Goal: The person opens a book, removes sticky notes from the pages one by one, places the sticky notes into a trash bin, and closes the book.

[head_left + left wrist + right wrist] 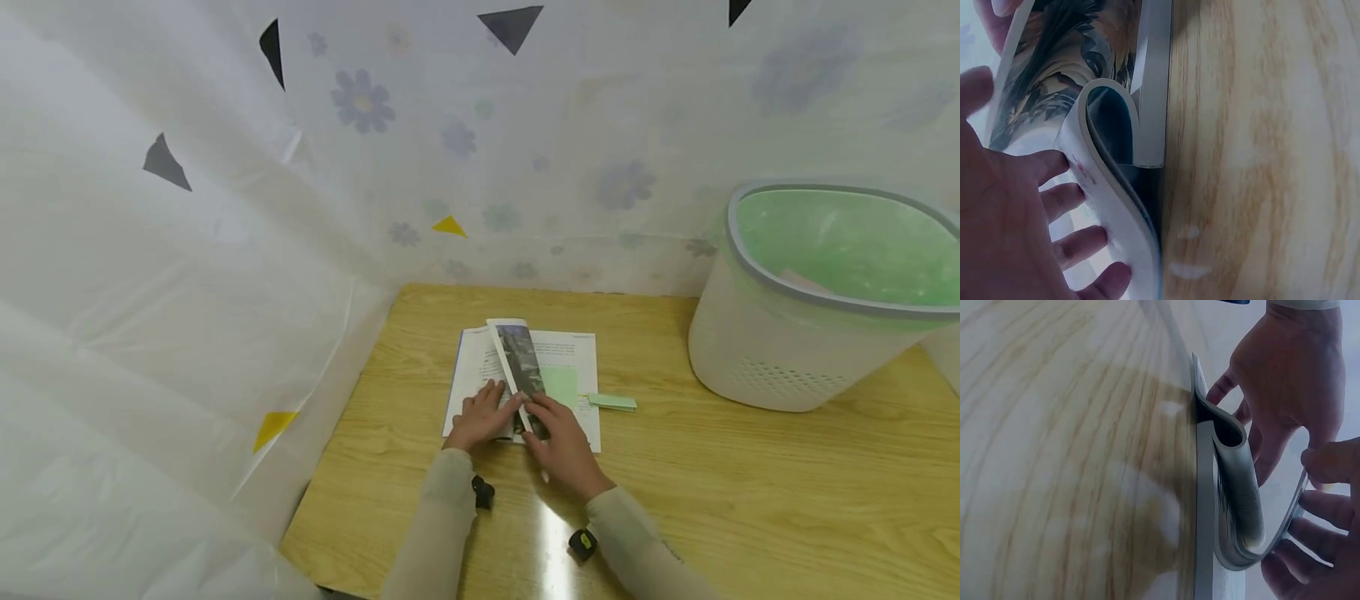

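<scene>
An open book (468,358) lies on the wooden table in front of me. A batch of its pages (522,354) with a dark picture stands raised near the middle and bends over in a curl. My left hand (482,417) rests on the left-hand pages, fingers spread, its thumb reaching to the raised edge. My right hand (562,446) holds the raised pages between thumb and fingers; the right wrist view shows them curved toward that hand. A pale green sticky note (561,385) sits on the right-hand page, and a green paper strip (612,402) lies by that page's outer edge.
A tall white basket (765,333) with a grey rim and green inside stands at the right, something pinkish in it. White sheeting (150,350) hangs along the table's left side, and a flower-patterned sheet (525,150) hangs behind. Small black devices (582,544) sit at both wrists.
</scene>
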A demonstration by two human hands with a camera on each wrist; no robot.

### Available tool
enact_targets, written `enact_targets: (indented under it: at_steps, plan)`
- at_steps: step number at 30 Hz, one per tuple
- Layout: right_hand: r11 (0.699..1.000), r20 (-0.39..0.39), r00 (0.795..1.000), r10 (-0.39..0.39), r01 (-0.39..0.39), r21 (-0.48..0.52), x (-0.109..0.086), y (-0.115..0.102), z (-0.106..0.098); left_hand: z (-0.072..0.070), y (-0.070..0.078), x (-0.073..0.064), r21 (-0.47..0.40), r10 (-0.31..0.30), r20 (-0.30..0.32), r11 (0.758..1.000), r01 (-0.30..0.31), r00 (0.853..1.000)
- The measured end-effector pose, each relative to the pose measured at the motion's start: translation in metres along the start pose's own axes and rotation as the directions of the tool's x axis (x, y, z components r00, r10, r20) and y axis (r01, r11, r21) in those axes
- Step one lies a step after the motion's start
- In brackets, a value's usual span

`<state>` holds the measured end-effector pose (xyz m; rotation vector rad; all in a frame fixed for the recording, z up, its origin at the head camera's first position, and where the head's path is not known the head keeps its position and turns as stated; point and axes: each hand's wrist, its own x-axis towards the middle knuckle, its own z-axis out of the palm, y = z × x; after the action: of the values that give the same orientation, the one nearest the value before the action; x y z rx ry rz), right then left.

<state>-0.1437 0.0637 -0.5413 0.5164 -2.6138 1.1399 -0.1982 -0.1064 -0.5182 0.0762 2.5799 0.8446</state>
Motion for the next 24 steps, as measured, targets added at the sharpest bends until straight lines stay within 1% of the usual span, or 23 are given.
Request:
enact_targets:
  at_steps: [3,5,6,8,10,12,14,16,18,21,24]
  plan:
    - [0.998,0.034,0.998,-0.053,0.052,0.019,-0.003,-0.001,0.001,-0.003,0.0,-0.002,-0.002,-0.001,0.002,1.0,0.001,1.0]
    - [0.993,0.058,0.992,-0.108,0.106,0.044,-0.004,-0.001,0.003,-0.004,0.001,-0.003,-0.022,0.003,-0.018,1.0,-0.003,1.0]
    - [0.99,0.058,0.989,-0.136,0.133,0.051,-0.005,-0.001,0.003,-0.004,0.001,-0.003,-0.028,0.005,-0.027,1.0,-0.006,1.0]
    - [0.986,0.031,0.987,-0.155,0.153,0.072,-0.007,0.001,0.004,-0.003,0.002,-0.002,-0.031,0.014,-0.053,0.999,-0.016,0.998]
    - [0.987,-0.025,0.991,-0.133,0.134,0.083,-0.008,0.003,0.003,0.001,0.004,-0.001,-0.034,0.029,-0.083,0.999,-0.032,0.996]
    - [0.994,-0.072,0.994,-0.085,0.09,0.063,-0.01,0.006,0.001,0.004,0.005,0.0,-0.031,0.029,-0.107,0.999,-0.032,0.994]
    - [0.999,-0.075,0.997,-0.026,0.028,0.017,-0.013,0.01,-0.001,0.007,0.005,0.0,-0.035,0.022,-0.134,0.999,-0.027,0.991]
    - [0.998,-0.044,0.998,0.036,-0.038,-0.05,-0.018,0.013,-0.004,0.008,0.005,0.0,-0.059,0.016,-0.161,0.998,-0.026,0.987]
    - [0.991,0.009,0.998,0.069,-0.068,-0.113,-0.022,0.016,-0.006,0.009,0.005,-0.001,-0.083,0.006,-0.193,0.996,-0.023,0.981]
    - [0.981,0.105,0.989,0.105,-0.086,-0.172,-0.023,0.017,-0.011,0.006,0.006,0.0,-0.138,-0.002,-0.253,0.99,-0.034,0.967]
    - [0.976,0.189,0.975,0.115,-0.075,-0.205,-0.021,0.013,-0.017,0.001,0.009,0.001,-0.194,-0.008,-0.306,0.979,-0.054,0.952]
